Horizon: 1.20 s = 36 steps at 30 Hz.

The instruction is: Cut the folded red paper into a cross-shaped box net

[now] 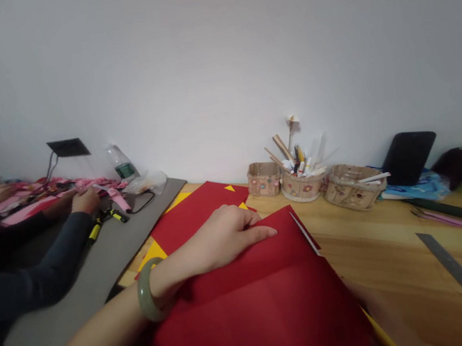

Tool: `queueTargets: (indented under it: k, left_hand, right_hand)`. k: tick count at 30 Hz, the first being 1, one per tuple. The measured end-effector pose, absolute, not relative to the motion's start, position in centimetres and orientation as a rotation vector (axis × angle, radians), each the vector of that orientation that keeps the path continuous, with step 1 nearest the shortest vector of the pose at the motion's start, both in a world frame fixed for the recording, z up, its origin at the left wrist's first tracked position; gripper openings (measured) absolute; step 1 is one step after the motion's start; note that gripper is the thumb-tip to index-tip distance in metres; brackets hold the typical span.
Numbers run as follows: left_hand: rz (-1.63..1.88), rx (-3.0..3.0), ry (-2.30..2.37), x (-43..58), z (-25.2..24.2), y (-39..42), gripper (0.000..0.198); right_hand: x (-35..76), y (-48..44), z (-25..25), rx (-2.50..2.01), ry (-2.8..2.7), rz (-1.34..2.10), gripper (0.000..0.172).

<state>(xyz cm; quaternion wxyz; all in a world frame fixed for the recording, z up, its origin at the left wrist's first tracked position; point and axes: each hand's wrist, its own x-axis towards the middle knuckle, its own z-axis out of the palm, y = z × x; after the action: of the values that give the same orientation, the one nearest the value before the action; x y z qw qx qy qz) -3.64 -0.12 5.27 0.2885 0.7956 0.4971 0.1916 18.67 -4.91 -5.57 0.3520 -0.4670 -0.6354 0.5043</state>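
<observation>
Our left hand (220, 237) grasps red sheet (256, 317) by far edge — sheet in front of us. Right hand (383, 310) blurred, partly hidden — we cannot tell its grip. Blade (305, 235) along sheet's right edge; three small baskets (306, 188) beyond.

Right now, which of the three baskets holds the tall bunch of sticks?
The middle basket: sticks fan up high above its rim. The right basket has low white sticks at its rim; the left basket shows none rising.

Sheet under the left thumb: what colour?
The sheet is plain deep red; best seen in the head view.
</observation>
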Motion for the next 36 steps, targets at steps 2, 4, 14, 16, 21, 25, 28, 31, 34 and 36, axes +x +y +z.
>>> queueTargets:
  k: [2, 4, 14, 16, 21, 25, 28, 31, 34, 36]
  left_hand:
    - [0.496, 2.118, 1.329, -3.6, 5.32, -0.13, 0.045]
    - [0.491, 2.114, 1.328, -3.61, 5.35, -0.13, 0.044]
    - [0.49, 2.12, 1.307, -3.46, 5.4, -0.18, 0.045]
    - [0.481, 2.116, 1.319, -3.43, 5.39, -0.2, 0.045]
    - [0.485, 2.118, 1.317, -3.44, 5.26, -0.16, 0.045]
    - [0.493, 2.115, 1.309, -3.42, 5.22, -0.17, 0.045]
    - [0.487, 2.115, 1.304, -3.36, 5.21, -0.19, 0.045]
    - [0.482, 2.109, 1.308, -3.34, 5.19, -0.2, 0.044]
    - [0.486, 2.107, 1.305, -3.37, 5.19, -0.21, 0.045]
    - [0.483, 2.105, 1.305, -3.38, 5.22, -0.2, 0.045]
  right_hand:
    - [18.67, -4.9, -5.6, -1.179, -1.62, 1.347, 0.038]
    - [18.65, -4.96, -5.72, -1.16, -1.599, 1.387, 0.04]
    - [18.84, -4.62, -6.55, -1.197, -1.543, 1.434, 0.039]
    - [18.84, -4.57, -6.51, -1.205, -1.544, 1.435, 0.038]
    - [18.77, -4.67, -6.08, -1.205, -1.57, 1.432, 0.035]
    - [18.51, -4.91, -5.72, -1.204, -1.598, 1.439, 0.03]
    - [18.41, -5.05, -5.67, -1.197, -1.598, 1.446, 0.031]
    - [18.5, -5.11, -5.75, -1.175, -1.585, 1.446, 0.029]
    - [18.65, -5.23, -5.78, -1.149, -1.584, 1.438, 0.027]
    - [18.73, -5.38, -5.74, -1.143, -1.588, 1.423, 0.026]
